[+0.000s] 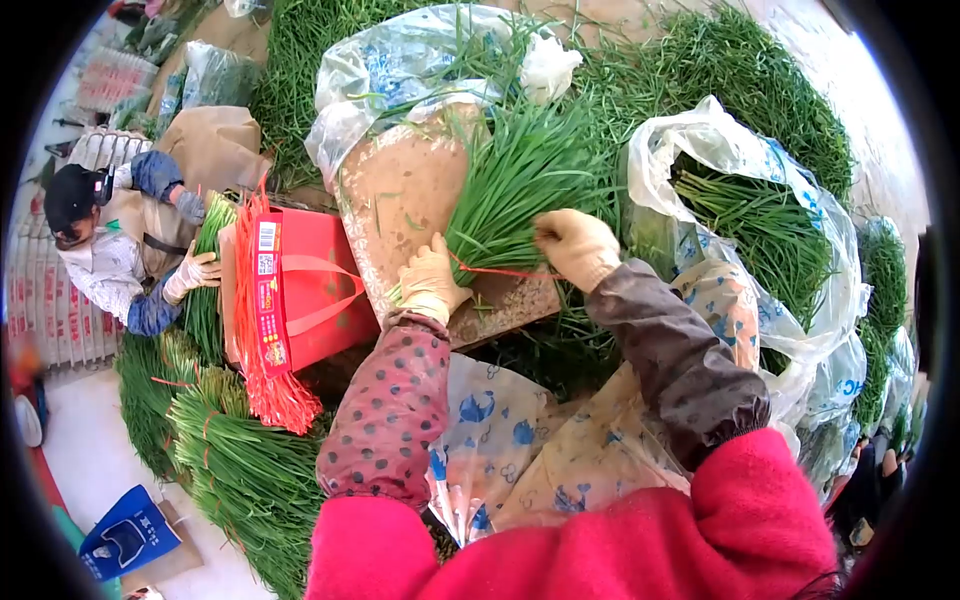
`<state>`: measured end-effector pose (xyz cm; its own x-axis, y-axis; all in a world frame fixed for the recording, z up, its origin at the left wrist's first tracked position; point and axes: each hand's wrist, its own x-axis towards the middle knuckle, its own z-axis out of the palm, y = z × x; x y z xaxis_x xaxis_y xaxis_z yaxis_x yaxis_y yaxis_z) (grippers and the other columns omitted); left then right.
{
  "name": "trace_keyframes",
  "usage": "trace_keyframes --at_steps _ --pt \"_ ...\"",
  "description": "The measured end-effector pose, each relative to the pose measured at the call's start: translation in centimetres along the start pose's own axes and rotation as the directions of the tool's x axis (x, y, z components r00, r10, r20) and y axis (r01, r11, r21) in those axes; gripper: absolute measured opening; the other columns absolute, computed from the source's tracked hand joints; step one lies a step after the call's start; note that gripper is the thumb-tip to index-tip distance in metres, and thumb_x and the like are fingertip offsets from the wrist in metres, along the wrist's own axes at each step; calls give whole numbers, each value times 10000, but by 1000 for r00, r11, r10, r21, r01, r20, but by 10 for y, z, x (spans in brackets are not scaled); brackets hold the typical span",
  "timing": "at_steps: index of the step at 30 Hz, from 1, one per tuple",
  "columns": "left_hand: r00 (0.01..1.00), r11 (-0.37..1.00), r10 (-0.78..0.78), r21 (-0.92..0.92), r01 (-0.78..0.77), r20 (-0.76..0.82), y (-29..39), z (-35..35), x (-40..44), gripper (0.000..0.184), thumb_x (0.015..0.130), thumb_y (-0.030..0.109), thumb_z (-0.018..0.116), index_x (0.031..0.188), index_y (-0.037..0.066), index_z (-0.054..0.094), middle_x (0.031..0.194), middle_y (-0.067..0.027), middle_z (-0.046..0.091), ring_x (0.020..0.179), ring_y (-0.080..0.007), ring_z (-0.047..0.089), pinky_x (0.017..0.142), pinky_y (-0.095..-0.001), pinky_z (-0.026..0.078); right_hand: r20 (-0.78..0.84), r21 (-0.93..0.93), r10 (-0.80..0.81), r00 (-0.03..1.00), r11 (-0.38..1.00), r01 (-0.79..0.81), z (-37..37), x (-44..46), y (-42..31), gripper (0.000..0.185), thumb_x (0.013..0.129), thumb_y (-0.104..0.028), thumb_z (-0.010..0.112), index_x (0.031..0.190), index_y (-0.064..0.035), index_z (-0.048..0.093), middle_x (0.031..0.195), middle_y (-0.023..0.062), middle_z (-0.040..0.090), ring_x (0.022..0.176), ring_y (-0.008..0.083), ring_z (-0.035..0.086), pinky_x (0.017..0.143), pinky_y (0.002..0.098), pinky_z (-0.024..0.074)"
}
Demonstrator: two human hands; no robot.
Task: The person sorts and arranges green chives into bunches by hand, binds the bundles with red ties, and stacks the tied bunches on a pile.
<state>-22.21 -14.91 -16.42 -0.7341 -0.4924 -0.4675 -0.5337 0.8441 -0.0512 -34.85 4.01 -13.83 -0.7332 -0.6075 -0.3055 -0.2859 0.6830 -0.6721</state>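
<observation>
A bunch of long green leafy stalks [530, 180] lies on a worn board [405, 190]. My left hand [430, 280], in a pale glove, presses on the lower end of the bunch with its fingers wrapped over the stalks. A thin red tie [505, 271] runs from the bunch toward my right hand [578, 248]. That hand, gloved too, is closed at the right of the bunch, with the tie's end at its fingers.
At the left stands a red box [310, 290] draped with red ties [262, 370]. Beyond it a co-worker [130, 230] holds another bunch. Tied bunches [240, 470] are piled at lower left. An open plastic bag [650, 170] of greens stands at right.
</observation>
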Motion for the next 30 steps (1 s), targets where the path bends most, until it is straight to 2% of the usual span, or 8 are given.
trace_keyframes --at_steps 2,4,12,14,18,21,28,30 --pt "998 994 59 92 -55 -39 -7 -10 -6 1002 586 395 853 1381 80 331 1113 -117 563 1056 -301 577 885 -447 440 -107 100 21 994 995 -10 -10 -9 24 235 836 -182 609 1047 -116 688 946 160 681 881 333 654 768 389 520" --pt "986 985 92 156 -69 -140 -16 -18 -13 913 597 348 843 1334 81 375 1087 -114 576 1032 -293 593 865 -442 448 -37 -148 95 995 984 -99 -29 -26 22 231 839 -192 606 1041 -117 689 924 162 681 848 341 654 744 402 522" --pt "939 905 200 421 -68 -279 -24 -65 -73 760 651 242 776 1325 93 458 1062 -86 586 972 -239 597 789 -435 435 -15 -167 -150 989 975 146 -28 -86 -63 438 799 -447 674 981 -50 637 891 154 685 832 336 667 692 418 528" --pt "888 848 269 530 -34 -374 -24 -69 -88 867 606 265 792 1367 96 412 1056 -83 565 965 -251 588 786 -430 427 95 -207 15 995 978 5 -30 -93 -93 471 779 -467 690 942 -26 673 883 172 692 809 332 683 684 414 540" --pt "744 813 416 580 -47 -523 -23 -85 -126 805 607 170 733 1348 99 427 1046 -83 545 977 -247 563 790 -428 401 -8 -103 -263 965 960 261 7 -108 -94 269 789 -310 621 790 -47 676 711 162 645 698 358 649 645 437 523" --pt "759 832 437 537 -138 -482 -32 -105 -163 617 764 121 600 1360 105 445 1196 -123 550 1068 -267 552 879 -479 399 25 0 -608 794 794 608 -5 -142 -88 147 795 -241 593 780 -116 668 696 119 635 640 354 616 589 447 499" --pt "590 743 625 622 -248 -511 -45 -79 -227 535 780 150 597 1309 184 522 1168 -86 552 1098 -231 531 943 -518 362 281 174 -692 665 719 673 14 -207 -72 168 776 -242 597 773 -88 662 716 123 643 647 352 627 590 436 508" --pt "555 745 623 634 -207 -550 -54 -78 -238 533 778 154 587 1304 209 525 1164 -64 551 1113 -216 523 941 -510 363 548 152 -713 438 599 786 10 -231 -73 190 770 -245 600 785 -68 666 728 128 649 670 342 642 598 442 514"
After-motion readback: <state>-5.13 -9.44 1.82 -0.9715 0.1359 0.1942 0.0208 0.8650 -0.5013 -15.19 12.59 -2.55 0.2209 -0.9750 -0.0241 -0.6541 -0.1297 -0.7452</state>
